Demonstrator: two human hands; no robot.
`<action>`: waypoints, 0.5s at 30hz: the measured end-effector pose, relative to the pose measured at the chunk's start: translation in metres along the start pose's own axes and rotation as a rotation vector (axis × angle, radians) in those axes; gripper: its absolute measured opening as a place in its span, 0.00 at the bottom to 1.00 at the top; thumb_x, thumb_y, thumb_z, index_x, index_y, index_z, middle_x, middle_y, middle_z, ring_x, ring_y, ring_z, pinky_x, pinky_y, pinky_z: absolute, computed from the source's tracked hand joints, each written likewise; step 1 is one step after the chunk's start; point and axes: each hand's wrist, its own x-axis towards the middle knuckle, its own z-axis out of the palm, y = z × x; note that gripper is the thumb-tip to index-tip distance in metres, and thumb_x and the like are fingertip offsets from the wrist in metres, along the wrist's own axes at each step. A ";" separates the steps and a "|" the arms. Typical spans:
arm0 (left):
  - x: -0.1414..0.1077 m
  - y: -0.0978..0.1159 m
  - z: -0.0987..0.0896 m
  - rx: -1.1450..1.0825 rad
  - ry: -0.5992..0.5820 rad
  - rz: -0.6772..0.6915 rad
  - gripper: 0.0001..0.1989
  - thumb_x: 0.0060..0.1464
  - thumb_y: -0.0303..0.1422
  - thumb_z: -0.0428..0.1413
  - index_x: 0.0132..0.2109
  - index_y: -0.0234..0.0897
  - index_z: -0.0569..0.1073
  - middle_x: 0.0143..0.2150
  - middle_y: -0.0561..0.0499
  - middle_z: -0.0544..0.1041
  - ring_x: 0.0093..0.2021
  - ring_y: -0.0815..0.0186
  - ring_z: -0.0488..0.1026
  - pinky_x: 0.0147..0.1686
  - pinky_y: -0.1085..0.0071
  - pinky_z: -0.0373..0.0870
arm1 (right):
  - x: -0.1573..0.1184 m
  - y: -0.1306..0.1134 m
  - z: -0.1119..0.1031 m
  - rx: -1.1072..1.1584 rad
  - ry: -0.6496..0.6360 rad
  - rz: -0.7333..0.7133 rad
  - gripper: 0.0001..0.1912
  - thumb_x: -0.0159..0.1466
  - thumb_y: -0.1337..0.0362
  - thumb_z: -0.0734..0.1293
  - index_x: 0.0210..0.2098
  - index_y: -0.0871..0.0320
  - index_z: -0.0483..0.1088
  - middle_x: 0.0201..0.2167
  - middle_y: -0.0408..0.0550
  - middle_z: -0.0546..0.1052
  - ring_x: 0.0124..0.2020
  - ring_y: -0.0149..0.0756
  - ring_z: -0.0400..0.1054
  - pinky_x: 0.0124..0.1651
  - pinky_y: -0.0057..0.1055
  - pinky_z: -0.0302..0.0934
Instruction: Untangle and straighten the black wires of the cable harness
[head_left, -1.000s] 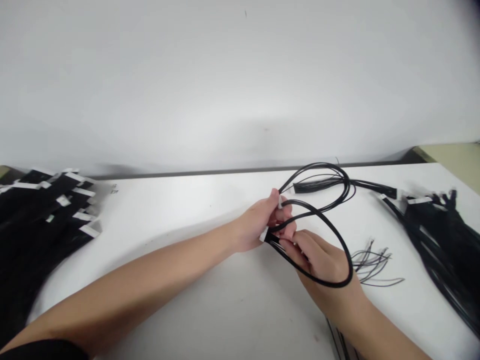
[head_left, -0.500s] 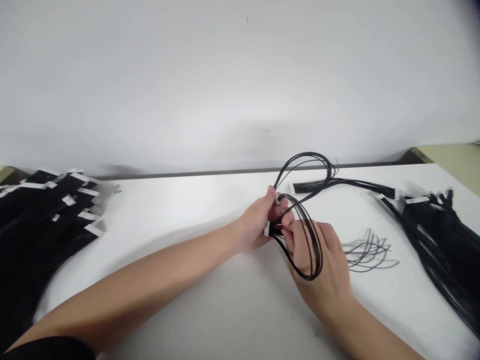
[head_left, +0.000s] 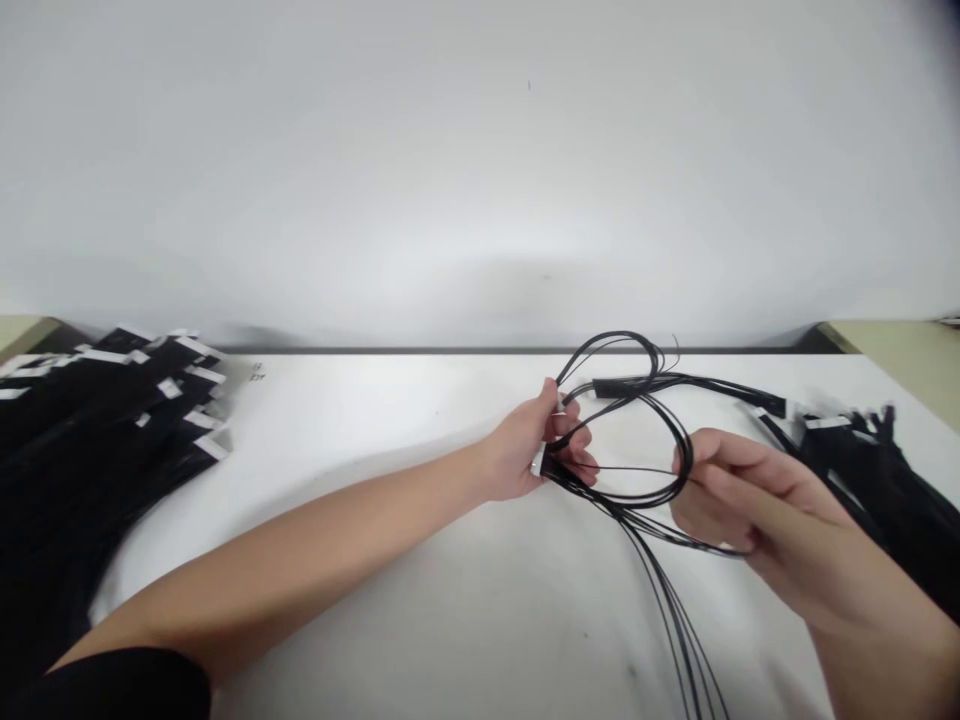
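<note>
Over the middle of the white table, the person's two hands are apart, joined only by a set of looped black wires held up between them. The left hand is closed around the near end, by a white plug. The right hand seems to pinch one thin wire, drawn nearly straight; whether its fingertips grip the loop too, I cannot tell. Further wires trail down toward the near edge.

To do this well, I'd keep the left grip firm behind the plug, draw each wire along its own line, and go gently where strands cross, since a hard tug could tighten a tangle or strain the joint.

The tabletop is pale and smooth, with small handwritten marks at the back left. Black cables with white ends are heaped at left, more lie at right, and a plain pale wall rises behind.
</note>
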 end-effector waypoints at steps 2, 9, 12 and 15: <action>-0.001 0.001 0.001 0.042 0.008 -0.015 0.26 0.59 0.56 0.36 0.30 0.38 0.59 0.20 0.56 0.63 0.21 0.65 0.71 0.25 0.68 0.72 | 0.001 -0.003 -0.007 0.211 0.010 0.012 0.07 0.60 0.56 0.67 0.35 0.52 0.71 0.17 0.37 0.56 0.17 0.25 0.48 0.21 0.25 0.49; -0.003 0.000 -0.001 0.228 0.031 -0.011 0.27 0.57 0.58 0.36 0.34 0.39 0.60 0.22 0.55 0.69 0.14 0.66 0.68 0.17 0.69 0.68 | 0.017 -0.001 -0.001 0.492 0.356 -0.119 0.11 0.51 0.62 0.73 0.34 0.54 0.73 0.24 0.38 0.64 0.21 0.25 0.57 0.26 0.28 0.64; -0.001 -0.002 -0.005 0.282 0.035 0.015 0.28 0.56 0.60 0.37 0.35 0.38 0.61 0.27 0.52 0.73 0.14 0.67 0.68 0.17 0.69 0.67 | 0.020 0.000 0.004 0.493 0.548 -0.276 0.05 0.60 0.61 0.70 0.33 0.56 0.73 0.21 0.36 0.61 0.20 0.22 0.58 0.29 0.24 0.65; 0.000 -0.004 -0.007 0.292 0.023 0.046 0.29 0.55 0.60 0.38 0.36 0.38 0.62 0.31 0.50 0.76 0.15 0.67 0.69 0.19 0.68 0.68 | 0.020 -0.001 0.005 0.412 0.686 -0.387 0.04 0.60 0.62 0.70 0.33 0.56 0.74 0.28 0.39 0.69 0.29 0.26 0.67 0.38 0.28 0.69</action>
